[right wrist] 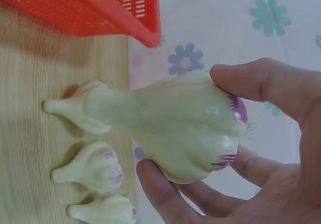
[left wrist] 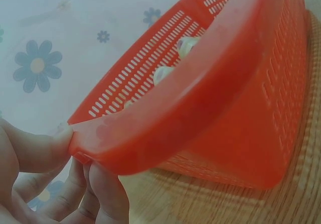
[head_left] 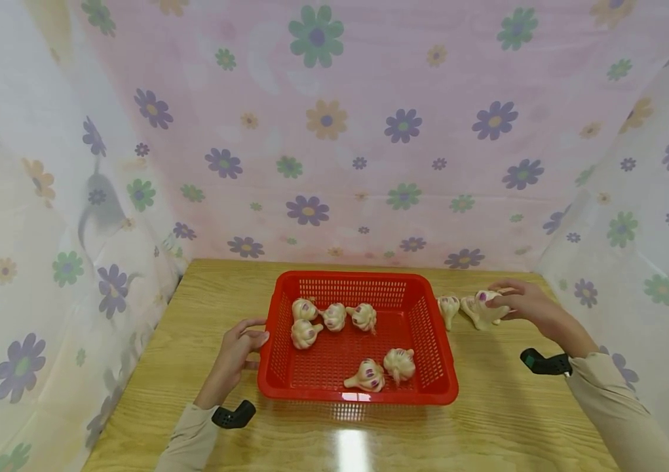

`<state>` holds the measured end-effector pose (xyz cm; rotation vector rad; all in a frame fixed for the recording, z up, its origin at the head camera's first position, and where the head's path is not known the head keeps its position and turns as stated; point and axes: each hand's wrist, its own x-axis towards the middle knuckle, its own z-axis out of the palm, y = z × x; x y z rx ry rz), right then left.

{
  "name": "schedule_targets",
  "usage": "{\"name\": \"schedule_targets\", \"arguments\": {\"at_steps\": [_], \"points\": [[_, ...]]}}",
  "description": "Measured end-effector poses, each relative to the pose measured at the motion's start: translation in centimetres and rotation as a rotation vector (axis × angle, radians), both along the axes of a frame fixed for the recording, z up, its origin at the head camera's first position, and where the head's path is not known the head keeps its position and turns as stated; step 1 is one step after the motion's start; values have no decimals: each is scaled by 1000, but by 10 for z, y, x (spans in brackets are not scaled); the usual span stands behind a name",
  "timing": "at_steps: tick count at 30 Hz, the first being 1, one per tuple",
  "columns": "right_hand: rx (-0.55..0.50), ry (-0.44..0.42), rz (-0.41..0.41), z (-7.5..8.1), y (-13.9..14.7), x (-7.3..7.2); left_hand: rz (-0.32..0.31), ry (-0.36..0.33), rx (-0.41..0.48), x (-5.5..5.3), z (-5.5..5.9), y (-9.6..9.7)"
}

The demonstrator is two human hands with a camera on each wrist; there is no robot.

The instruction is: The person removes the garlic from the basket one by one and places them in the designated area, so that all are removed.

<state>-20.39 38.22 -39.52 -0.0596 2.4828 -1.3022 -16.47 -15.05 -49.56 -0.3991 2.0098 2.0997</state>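
Observation:
With thumb and fingers my left hand pinches the left rim of a red plastic basket; in the left wrist view the thumb lies on top of the rim and the fingers below it. Several garlic bulbs with purple marks lie inside, some toward the back left and two at the front right. To the right of the basket, my right hand grips another garlic bulb by its rounded root end, its stem pointing away from the palm. This bulb hangs above the table.
Beyond the held bulb, three more garlic bulbs lie in a row on the wooden table, close to the basket's right side. Flower-printed cloth walls in the table at the back and both sides.

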Motion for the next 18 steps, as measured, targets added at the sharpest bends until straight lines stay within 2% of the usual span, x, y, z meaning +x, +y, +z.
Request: {"name": "schedule_targets", "arguments": {"at_steps": [10, 18], "points": [[47, -35, -41, -9, 22, -6, 2, 5, -4, -1, -3, -2], [46, -22, -76, -17, 41, -8, -8, -16, -4, 0, 3, -1]]}}
